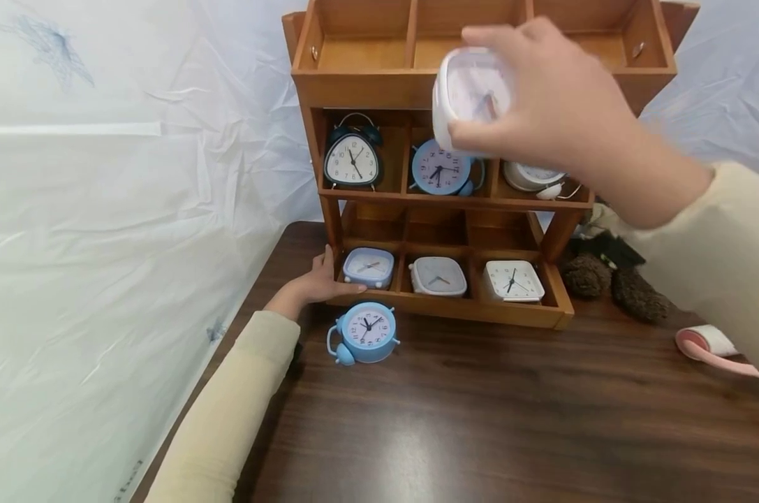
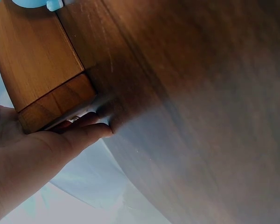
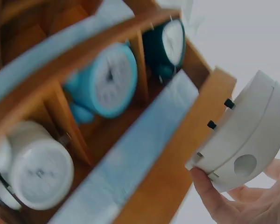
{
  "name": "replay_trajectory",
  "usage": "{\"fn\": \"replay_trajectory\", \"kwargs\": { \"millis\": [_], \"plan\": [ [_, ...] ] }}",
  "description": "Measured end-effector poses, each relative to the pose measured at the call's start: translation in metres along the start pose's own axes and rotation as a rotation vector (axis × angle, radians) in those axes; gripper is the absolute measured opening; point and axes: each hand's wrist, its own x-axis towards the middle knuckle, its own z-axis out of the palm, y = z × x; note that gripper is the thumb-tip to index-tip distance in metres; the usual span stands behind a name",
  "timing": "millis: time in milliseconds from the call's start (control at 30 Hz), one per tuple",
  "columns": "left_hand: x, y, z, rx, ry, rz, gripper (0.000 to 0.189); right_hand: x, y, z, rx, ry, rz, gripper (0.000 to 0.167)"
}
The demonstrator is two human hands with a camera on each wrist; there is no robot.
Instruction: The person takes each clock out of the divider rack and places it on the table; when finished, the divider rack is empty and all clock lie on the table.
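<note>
My right hand (image 1: 551, 98) grips a white rounded-square alarm clock (image 1: 470, 91), held up in front of the top tier of a wooden shelf (image 1: 480, 84). In the right wrist view that clock (image 3: 245, 133) shows its edge and small dark knobs, with the thumb at its lower corner. My left hand (image 1: 311, 281) grips the left end of the bottom tier, its thumb along the front; the left wrist view shows the hand (image 2: 51, 144) around the wooden corner (image 2: 60, 100). Close by, a light blue twin-bell alarm clock (image 1: 368, 332) lies face up on the table.
The middle tier holds a dark green clock (image 1: 352, 159), a blue clock (image 1: 440, 168) and a partly hidden white clock (image 1: 530, 175). Below sit lavender (image 1: 369, 265), grey-white (image 1: 438, 274) and white (image 1: 514, 279) clocks. Brown plush (image 1: 637, 293) and a pink-white roll (image 1: 709, 342) lie at right.
</note>
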Motion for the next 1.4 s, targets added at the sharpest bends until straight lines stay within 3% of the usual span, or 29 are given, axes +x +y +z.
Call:
{"fn": "replay_trajectory", "kwargs": {
  "millis": [100, 200, 433, 600, 1000, 1400],
  "plan": [
    [0.001, -0.001, -0.001, 0.005, 0.005, -0.003, 0.124, -0.027, -0.001, 0.018, -0.009, -0.094, -0.023, 0.095],
    [0.002, -0.002, -0.002, 0.008, 0.013, -0.006, 0.124, -0.053, 0.003, 0.051, 0.005, -0.164, -0.055, 0.096],
    [0.002, -0.003, -0.003, 0.01, 0.016, -0.009, 0.124, -0.104, 0.01, 0.131, 0.057, -0.271, -0.061, 0.089],
    [-0.001, 0.0, -0.002, 0.001, 0.012, -0.012, 0.124, -0.126, 0.01, 0.17, 0.094, -0.296, -0.081, 0.086],
    [0.0, 0.003, 0.0, -0.009, 0.002, -0.004, 0.125, -0.147, 0.014, 0.209, 0.046, -0.343, -0.116, 0.082],
    [0.001, 0.0, 0.001, -0.021, -0.003, -0.009, 0.124, -0.151, 0.018, 0.217, 0.07, -0.403, -0.115, 0.079]
  ]
}}
